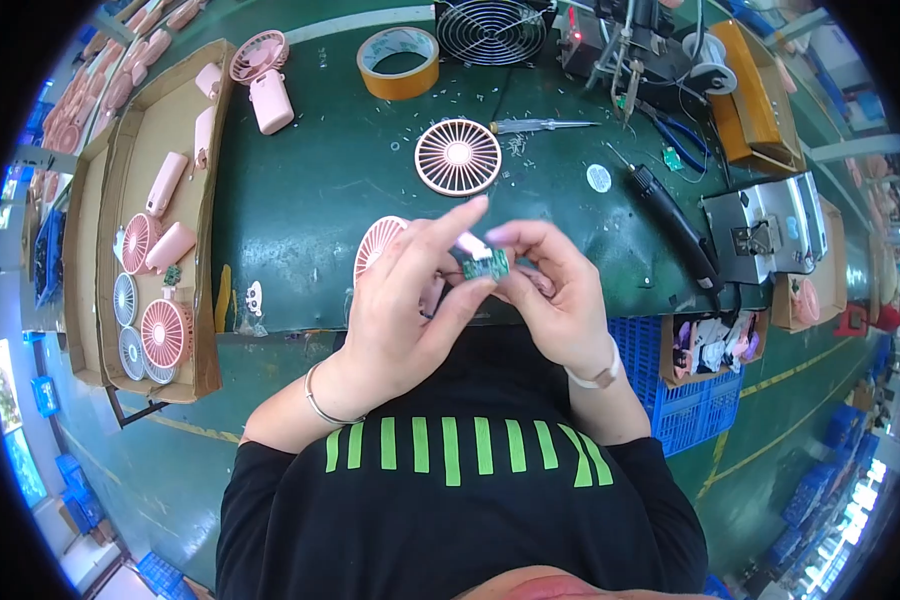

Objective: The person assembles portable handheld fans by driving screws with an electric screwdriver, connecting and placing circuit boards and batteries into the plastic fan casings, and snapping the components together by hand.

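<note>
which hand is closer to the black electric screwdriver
Right. The right hand is left of the black electric screwdriver, apart from it; the left hand is farther left, beyond the right hand.

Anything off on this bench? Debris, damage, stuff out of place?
Yes, litter: small pale scraps lie loose on the green bench below the screwdriver, right of the pink grille. They look like offcuts, not parts. The held circuit board is too small to judge for damage.
</note>
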